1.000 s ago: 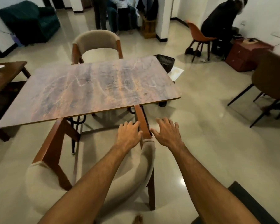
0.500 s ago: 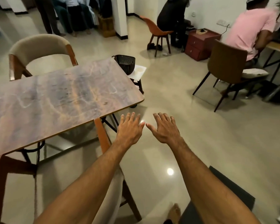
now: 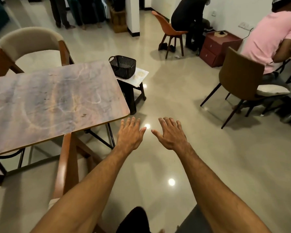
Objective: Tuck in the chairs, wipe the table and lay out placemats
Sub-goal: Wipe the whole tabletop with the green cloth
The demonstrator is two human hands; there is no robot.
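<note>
The marbled brown table (image 3: 49,101) fills the left of the view. A wood-armed chair (image 3: 65,165) stands at its near side, its arm reaching under the tabletop edge. A second beige chair (image 3: 29,46) sits at the far side. My left hand (image 3: 129,133) and my right hand (image 3: 171,133) hover over the bare floor right of the table corner, palms down, fingers spread, holding nothing and touching nothing. At the table's right end a black basket (image 3: 123,66) rests on a small stool (image 3: 133,91) with pale mats beneath it.
A person in a pink shirt sits on a brown chair (image 3: 240,79) at the right. An orange chair (image 3: 168,29) and a red drawer cabinet (image 3: 218,47) stand at the back right with another person. Several people stand far back. Glossy floor lies ahead.
Both hands have come off the near chair's arm and now hover over the floor. The view has swung right, so the table and chair slid to the left.
</note>
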